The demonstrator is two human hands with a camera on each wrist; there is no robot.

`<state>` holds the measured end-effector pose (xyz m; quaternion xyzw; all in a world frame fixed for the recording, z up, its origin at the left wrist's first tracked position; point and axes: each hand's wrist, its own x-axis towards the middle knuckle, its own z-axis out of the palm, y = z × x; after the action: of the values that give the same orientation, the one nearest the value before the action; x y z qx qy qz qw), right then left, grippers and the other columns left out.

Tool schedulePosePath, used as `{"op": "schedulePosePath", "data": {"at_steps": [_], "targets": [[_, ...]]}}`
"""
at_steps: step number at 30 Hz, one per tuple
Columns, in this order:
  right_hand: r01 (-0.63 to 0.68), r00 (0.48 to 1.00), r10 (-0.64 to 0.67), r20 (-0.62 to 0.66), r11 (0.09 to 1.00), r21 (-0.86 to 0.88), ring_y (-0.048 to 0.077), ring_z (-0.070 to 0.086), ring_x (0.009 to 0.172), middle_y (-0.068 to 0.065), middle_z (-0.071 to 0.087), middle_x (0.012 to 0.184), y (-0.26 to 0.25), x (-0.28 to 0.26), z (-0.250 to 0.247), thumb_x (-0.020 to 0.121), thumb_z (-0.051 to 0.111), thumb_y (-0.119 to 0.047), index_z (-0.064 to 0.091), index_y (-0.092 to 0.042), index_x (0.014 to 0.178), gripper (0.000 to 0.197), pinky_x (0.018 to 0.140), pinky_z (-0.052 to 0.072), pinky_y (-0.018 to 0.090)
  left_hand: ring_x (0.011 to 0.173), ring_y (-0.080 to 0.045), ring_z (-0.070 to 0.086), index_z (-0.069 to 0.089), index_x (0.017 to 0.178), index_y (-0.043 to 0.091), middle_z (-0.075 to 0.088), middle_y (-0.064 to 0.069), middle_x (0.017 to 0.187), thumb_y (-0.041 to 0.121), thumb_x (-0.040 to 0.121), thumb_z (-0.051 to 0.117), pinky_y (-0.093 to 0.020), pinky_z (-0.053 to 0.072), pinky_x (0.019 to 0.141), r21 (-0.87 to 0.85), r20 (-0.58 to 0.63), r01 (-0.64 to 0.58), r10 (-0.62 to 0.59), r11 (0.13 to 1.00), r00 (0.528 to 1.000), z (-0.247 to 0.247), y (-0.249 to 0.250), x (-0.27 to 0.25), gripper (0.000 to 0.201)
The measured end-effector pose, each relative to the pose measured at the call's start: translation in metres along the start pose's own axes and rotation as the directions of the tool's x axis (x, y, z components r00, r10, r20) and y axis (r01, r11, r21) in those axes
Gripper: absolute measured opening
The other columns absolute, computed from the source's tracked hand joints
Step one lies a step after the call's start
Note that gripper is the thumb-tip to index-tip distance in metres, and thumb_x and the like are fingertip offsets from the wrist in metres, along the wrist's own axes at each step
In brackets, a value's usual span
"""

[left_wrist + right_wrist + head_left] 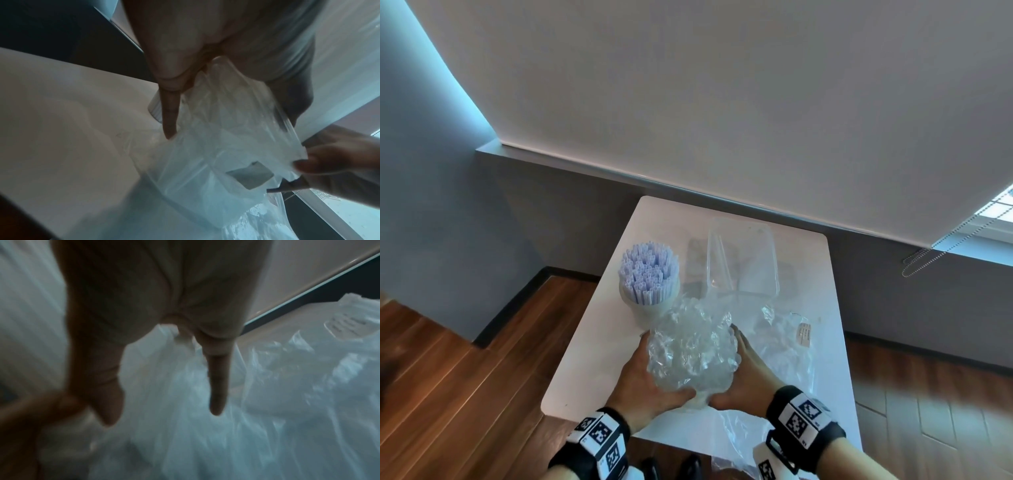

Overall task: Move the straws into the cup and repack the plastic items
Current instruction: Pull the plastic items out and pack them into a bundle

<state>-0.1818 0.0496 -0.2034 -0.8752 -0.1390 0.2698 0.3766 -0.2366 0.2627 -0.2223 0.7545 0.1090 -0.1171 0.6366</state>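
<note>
A white cup (650, 310) packed with upright pale purple straws (649, 270) stands on the left of the white table (589, 363). Just in front of it is a crumpled clear bag stuffed with clear plastic items (691, 353). My left hand (649, 375) holds its left side and my right hand (748, 373) its right side, with both thumbs wrapped round its near end. In the left wrist view the bag (216, 129) runs out from under my palm, and my right hand (329, 159) pinches its film. The right wrist view shows a straight finger (218, 378) against blurred plastic (277, 402).
An empty clear plastic container (743, 260) lies at the back of the table. A loose clear bag (787, 349) with a small label (804, 334) spreads over the right side and hangs off the near edge. Wooden floor surrounds the table; a wall stands behind.
</note>
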Motion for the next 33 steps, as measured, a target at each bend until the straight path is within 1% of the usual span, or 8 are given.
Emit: {"op": "schedulePosePath", "data": {"at_steps": [3,6,8,11,14,20,29,33], "targets": [[0.078,0.996,-0.074,0.048,0.993,-0.086,0.010,0.028,0.138,-0.024,0.002,0.150,-0.004,-0.011,-0.020,0.062,0.077,-0.036,-0.006,-0.035,0.152,0.122,0.103,0.039,0.021,0.108,0.000,0.062,0.047,0.129,0.037,0.065,0.023,0.113,0.031,0.048,0.097,-0.027,0.051,0.097,0.016,-0.021,0.002,-0.001,1.000,1.000,0.003,-0.002,-0.001,0.096],[0.232,0.959,-0.242,-0.147,0.969,-0.084,0.005,0.033,0.132,-0.033,0.020,0.140,-0.014,-0.023,-0.033,0.068,0.073,-0.027,0.010,-0.060,0.139,0.101,0.095,0.047,0.024,0.107,-0.001,0.063,0.048,0.131,0.033,0.067,0.019,0.114,0.032,0.050,0.096,-0.030,0.051,0.099,0.038,-0.046,0.001,0.001,0.999,0.999,0.005,-0.004,-0.001,0.094],[0.292,0.915,-0.325,-0.240,0.943,-0.161,0.002,0.038,0.124,-0.041,0.027,0.130,-0.017,-0.027,-0.035,0.070,0.074,-0.029,0.021,-0.055,0.138,0.090,0.096,0.045,0.024,0.106,-0.002,0.063,0.049,0.131,0.030,0.067,0.016,0.114,0.033,0.051,0.095,-0.024,0.051,0.095,0.078,-0.067,-0.010,0.015,0.997,0.998,0.005,-0.005,-0.001,0.093],[0.288,0.884,-0.329,-0.333,0.943,-0.165,0.000,0.045,0.114,-0.034,0.038,0.127,-0.017,-0.029,-0.033,0.072,0.076,-0.031,0.031,-0.042,0.140,0.083,0.088,0.048,0.021,0.103,-0.003,0.064,0.052,0.128,0.029,0.067,0.017,0.110,0.028,0.052,0.095,-0.017,0.049,0.087,0.124,-0.115,-0.030,0.044,0.992,0.992,0.001,-0.006,0.000,0.087],[0.311,0.858,-0.316,-0.406,0.947,-0.078,0.007,0.052,0.105,-0.022,0.045,0.125,-0.020,-0.031,-0.028,0.073,0.077,-0.025,0.033,-0.043,0.137,0.079,0.072,0.054,0.019,0.106,-0.007,0.061,0.049,0.128,0.031,0.063,0.019,0.111,0.028,0.054,0.094,-0.019,0.047,0.089,0.165,-0.136,-0.053,0.076,0.985,0.988,-0.003,-0.007,0.000,0.087],[0.299,0.861,-0.300,-0.411,0.952,-0.069,0.010,0.056,0.096,-0.021,0.050,0.120,-0.030,-0.025,-0.019,0.073,0.072,-0.026,0.041,-0.040,0.121,0.058,0.065,0.057,0.026,0.114,-0.014,0.057,0.043,0.132,0.033,0.059,0.013,0.120,0.037,0.056,0.092,-0.030,0.046,0.101,0.236,-0.127,-0.064,0.096,0.970,0.987,-0.003,-0.011,0.003,0.090],[0.362,0.796,-0.373,-0.476,0.925,-0.119,0.013,0.052,0.093,-0.018,0.054,0.109,-0.030,-0.015,-0.015,0.071,0.067,-0.021,0.048,-0.032,0.116,0.050,0.061,0.051,0.016,0.112,-0.015,0.059,0.045,0.131,0.030,0.061,0.012,0.118,0.046,0.050,0.089,-0.030,0.047,0.101,0.248,-0.132,-0.028,0.062,0.968,0.989,-0.003,-0.012,0.004,0.094],[0.396,0.771,-0.434,-0.466,0.900,-0.182,0.007,0.051,0.088,-0.019,0.053,0.105,-0.031,-0.015,-0.016,0.072,0.063,-0.023,0.049,-0.029,0.113,0.044,0.071,0.048,0.019,0.110,-0.014,0.060,0.047,0.131,0.029,0.062,0.013,0.115,0.050,0.046,0.088,-0.030,0.048,0.099,0.262,-0.145,-0.012,0.051,0.965,0.988,-0.004,-0.012,0.004,0.096]]}}
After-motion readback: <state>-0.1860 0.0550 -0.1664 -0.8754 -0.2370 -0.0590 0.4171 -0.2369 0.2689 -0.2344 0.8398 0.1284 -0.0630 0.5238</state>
